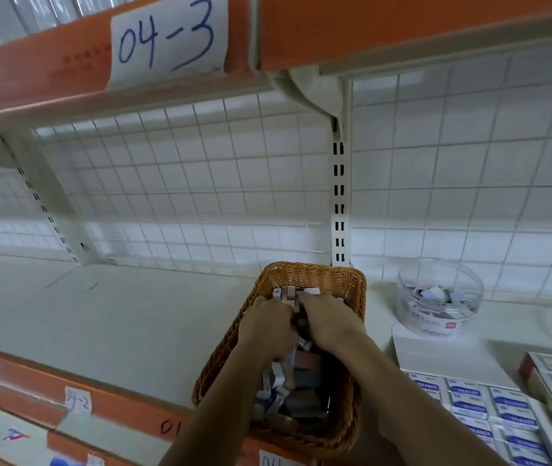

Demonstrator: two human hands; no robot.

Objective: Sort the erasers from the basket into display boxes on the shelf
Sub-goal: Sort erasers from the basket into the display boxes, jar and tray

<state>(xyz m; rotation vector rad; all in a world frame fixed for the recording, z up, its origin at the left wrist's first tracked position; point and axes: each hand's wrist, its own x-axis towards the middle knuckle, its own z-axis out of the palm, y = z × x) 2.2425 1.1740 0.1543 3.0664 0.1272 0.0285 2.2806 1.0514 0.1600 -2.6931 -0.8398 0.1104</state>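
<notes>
The left hand (267, 326) and right hand (330, 319) were both curled around a clump of erasers (289, 294) at the far end of the basket (318, 274) on the shelf (133, 314). Recommended: lift one matching type only, gripped firmly, then carry it to the display boxes (483, 408) at right.

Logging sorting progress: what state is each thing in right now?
basket: on the shelf, holding many loose erasers
left hand: in the basket, gripping erasers
right hand: in the basket, gripping erasers
clear tub: upright, partly filled
display box: open, rows of blue-labelled erasers inside
</notes>
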